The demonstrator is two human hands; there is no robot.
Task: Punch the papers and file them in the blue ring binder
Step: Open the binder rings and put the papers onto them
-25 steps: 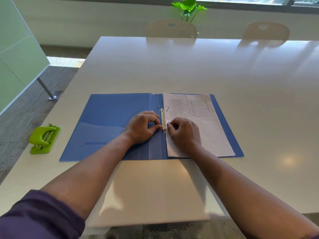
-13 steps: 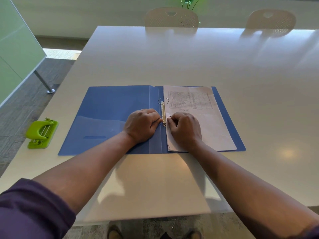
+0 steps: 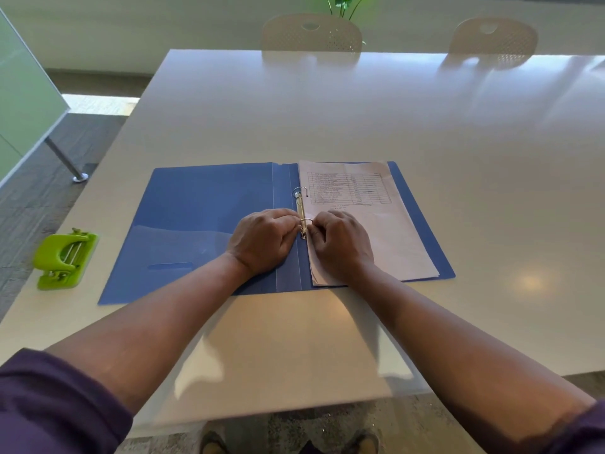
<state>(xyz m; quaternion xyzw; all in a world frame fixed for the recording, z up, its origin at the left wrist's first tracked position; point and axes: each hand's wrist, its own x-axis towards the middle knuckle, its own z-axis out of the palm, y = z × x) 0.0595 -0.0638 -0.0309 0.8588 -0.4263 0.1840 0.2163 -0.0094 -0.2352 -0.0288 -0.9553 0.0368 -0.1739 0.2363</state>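
Note:
The blue ring binder (image 3: 196,224) lies open and flat on the white table (image 3: 425,132). A stack of papers (image 3: 386,231) with a printed table rests on its right half. The far metal ring (image 3: 301,192) stands slightly apart at its top. My left hand (image 3: 263,239) and my right hand (image 3: 340,244) meet at the near ring (image 3: 306,220), fingers pinching it from both sides; that ring looks closed. The lime green hole punch (image 3: 64,258) sits by the table's left edge, apart from both hands.
Two pale perforated chairs (image 3: 311,32) (image 3: 492,36) stand at the table's far side, with a green plant (image 3: 347,3) behind them. A frosted glass partition (image 3: 23,99) on a metal leg stands on the floor at left. The table's near edge is close to my body.
Both hands have squeezed the near ring's halves together; it was apart before and now looks closed. The camera has tilted down a little.

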